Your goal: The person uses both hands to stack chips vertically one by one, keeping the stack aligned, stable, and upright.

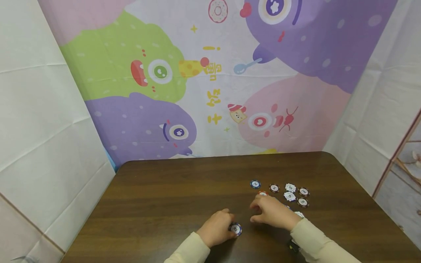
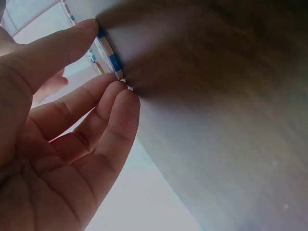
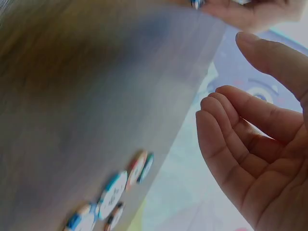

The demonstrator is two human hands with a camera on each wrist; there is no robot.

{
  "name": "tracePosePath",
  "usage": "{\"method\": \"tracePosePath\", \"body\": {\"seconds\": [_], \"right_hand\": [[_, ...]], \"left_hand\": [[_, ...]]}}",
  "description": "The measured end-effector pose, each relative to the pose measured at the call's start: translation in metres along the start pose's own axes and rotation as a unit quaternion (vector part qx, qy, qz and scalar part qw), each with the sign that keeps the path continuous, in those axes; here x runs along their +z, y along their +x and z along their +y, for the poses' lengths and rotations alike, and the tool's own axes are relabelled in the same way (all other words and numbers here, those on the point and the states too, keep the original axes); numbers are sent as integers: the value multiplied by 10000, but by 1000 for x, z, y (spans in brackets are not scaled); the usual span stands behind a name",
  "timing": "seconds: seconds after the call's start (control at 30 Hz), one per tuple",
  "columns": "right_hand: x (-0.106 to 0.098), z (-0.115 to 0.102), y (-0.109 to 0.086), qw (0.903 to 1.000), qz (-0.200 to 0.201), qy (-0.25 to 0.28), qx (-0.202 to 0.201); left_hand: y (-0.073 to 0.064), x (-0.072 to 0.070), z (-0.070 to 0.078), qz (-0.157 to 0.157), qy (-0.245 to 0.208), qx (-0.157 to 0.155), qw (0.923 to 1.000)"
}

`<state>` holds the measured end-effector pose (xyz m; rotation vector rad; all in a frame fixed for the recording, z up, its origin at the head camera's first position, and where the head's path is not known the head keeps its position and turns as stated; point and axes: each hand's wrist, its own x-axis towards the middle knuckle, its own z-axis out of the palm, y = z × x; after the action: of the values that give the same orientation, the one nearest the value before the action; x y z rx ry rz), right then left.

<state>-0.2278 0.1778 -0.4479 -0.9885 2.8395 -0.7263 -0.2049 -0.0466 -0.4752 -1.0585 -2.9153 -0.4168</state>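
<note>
On the dark wood table, a blue-and-white-edged poker chip point(image 1: 236, 229) lies flat at my left hand point(image 1: 216, 228). In the left wrist view, the thumb and fingertips grip opposite edges of this poker chip point(image 2: 113, 58). Further right, my right hand point(image 1: 274, 212) hovers over the table with its fingers loosely bent and thumb apart. The right wrist view shows nothing between the fingers of this right hand point(image 3: 250, 144). It partly covers a red-edged chip point(image 1: 262, 194) and other chips under it in the head view.
Beyond the right hand lie a blue chip point(image 1: 255, 184), a dark chip point(image 1: 274, 188), white chips point(image 1: 289, 196) and further dark chips point(image 1: 303, 202). A small black object point(image 1: 293, 246) shows beside the right sleeve. Printed cloth point(image 1: 210, 138) hangs behind the table point(image 1: 158, 193).
</note>
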Motion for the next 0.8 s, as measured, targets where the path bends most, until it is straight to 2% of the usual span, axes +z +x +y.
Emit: {"method": "tracePosePath", "body": {"seconds": [0.23,0.4,0.57,0.8], "right_hand": [[-14,19,-7,9985,541,28,117],[-25,29,-12,9955,835,7,458],[-31,38,-16,9917,827,-290,943],[-25,54,-14,9915,657,-534,989]], "left_hand": [[-2,0,-1,144,56,84,9998],[-3,-1,-2,73,11,70,9999],[-4,-2,-3,119,68,130,9998],[-6,-3,-2,153,-9,94,9998]]}}
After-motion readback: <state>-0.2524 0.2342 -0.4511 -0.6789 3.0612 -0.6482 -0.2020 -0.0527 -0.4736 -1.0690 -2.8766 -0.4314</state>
